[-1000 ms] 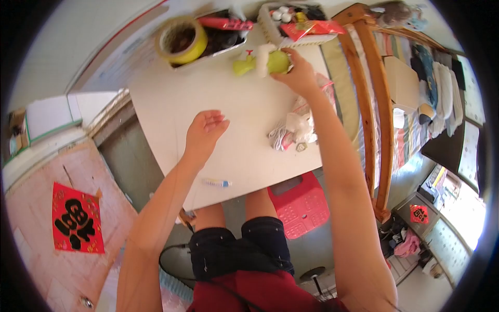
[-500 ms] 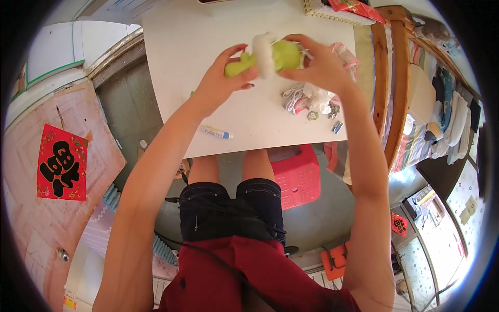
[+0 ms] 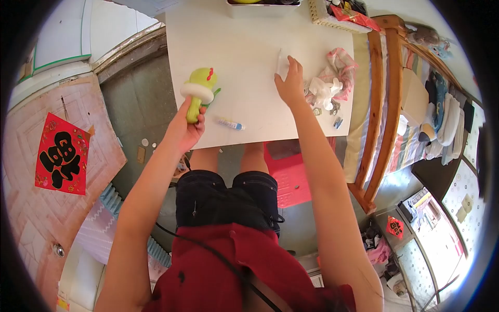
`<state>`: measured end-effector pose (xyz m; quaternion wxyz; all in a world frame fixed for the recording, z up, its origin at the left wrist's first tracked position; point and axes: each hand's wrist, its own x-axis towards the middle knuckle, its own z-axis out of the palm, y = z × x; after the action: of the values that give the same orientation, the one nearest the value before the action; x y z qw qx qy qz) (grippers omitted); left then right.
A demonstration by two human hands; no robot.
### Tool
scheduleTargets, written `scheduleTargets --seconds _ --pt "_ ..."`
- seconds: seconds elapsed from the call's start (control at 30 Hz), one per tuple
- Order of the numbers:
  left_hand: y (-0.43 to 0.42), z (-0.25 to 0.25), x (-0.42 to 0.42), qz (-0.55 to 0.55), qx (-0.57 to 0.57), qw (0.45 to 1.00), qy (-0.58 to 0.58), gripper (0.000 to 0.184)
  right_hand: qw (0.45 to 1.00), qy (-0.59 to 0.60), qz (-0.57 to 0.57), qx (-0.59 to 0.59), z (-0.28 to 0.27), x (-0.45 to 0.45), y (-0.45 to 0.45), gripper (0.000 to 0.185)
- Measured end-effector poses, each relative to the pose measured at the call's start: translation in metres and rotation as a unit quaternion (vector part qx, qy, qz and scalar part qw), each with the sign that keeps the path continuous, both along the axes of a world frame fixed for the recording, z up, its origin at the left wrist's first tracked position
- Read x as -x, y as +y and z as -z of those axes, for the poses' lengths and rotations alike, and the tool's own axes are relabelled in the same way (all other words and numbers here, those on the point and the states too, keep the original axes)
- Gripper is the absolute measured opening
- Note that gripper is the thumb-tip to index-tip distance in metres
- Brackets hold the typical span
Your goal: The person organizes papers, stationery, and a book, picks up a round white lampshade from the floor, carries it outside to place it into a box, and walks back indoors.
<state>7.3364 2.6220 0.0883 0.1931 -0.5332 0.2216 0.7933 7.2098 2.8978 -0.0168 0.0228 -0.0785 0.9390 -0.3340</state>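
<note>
Upright at the table's left side is a green toy (image 3: 204, 78) with a white ring around its middle and small red bits on its rounded top. My left hand (image 3: 188, 127) is closed around its lower green stem. A thin dark-green strip (image 3: 217, 94) shows just beside the ring. Over the table's right half, my right hand (image 3: 292, 86) has its thumb and fingers apart. Between and just beyond them lies a clear, thin plastic piece (image 3: 281, 60); whether the fingertips touch it is hard to make out.
A white tube with a blue cap (image 3: 230, 124) lies near the front edge of the white table (image 3: 234, 52). Crumpled white plastic (image 3: 326, 91) and a pink-striped bag (image 3: 343, 73) are at right. A woven basket (image 3: 322, 15) and a tray (image 3: 262, 10) stand at the back. A red stool (image 3: 288, 179) is below.
Both hands were on the toy over the table's middle. My right hand has let go and moved down near the clear plastic; my left hand has carried the toy left and nearer.
</note>
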Motion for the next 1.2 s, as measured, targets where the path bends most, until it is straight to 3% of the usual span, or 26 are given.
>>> scheduleTargets --seconds 0.1,0.17,0.37,0.57,0.63,0.9,0.97,1.1,1.2 --pt "-0.019 -0.021 -0.029 0.009 -0.059 0.998 0.014 0.036 0.998 -0.023 0.039 0.039 -0.017 -0.045 -0.009 0.061" --pt "-0.027 -0.033 -0.039 0.039 -0.106 0.993 0.046 0.038 0.987 -0.113 0.052 0.101 -0.035 -0.087 -0.015 0.059" --pt "-0.037 -0.067 -0.053 0.107 -0.148 0.979 0.094 0.039 0.955 -0.221 0.111 0.166 -0.082 -0.21 -0.022 0.042" --pt "-0.038 -0.081 -0.078 0.149 -0.14 0.973 0.104 0.039 0.962 -0.206 0.145 0.101 -0.128 -0.282 0.0 0.037" --pt "-0.04 -0.09 -0.088 0.151 -0.122 0.975 0.107 0.039 0.959 -0.254 0.114 0.055 -0.14 -0.293 0.008 0.037" --pt "-0.037 -0.134 -0.184 0.003 -0.049 0.985 0.163 0.039 0.979 -0.198 -0.028 0.048 -0.131 -0.321 0.044 0.038" --pt "-0.033 -0.146 -0.228 -0.025 -0.029 0.987 0.159 0.038 0.979 -0.192 -0.052 0.032 -0.165 -0.329 0.05 0.039" --pt "-0.019 -0.147 -0.301 -0.104 -0.019 0.975 0.195 0.036 0.971 -0.22 -0.065 0.064 -0.182 -0.366 0.08 0.04" --pt "-0.02 -0.149 -0.364 -0.188 0.003 0.952 0.241 0.035 0.963 -0.228 -0.14 -0.025 -0.159 -0.398 0.121 0.042"
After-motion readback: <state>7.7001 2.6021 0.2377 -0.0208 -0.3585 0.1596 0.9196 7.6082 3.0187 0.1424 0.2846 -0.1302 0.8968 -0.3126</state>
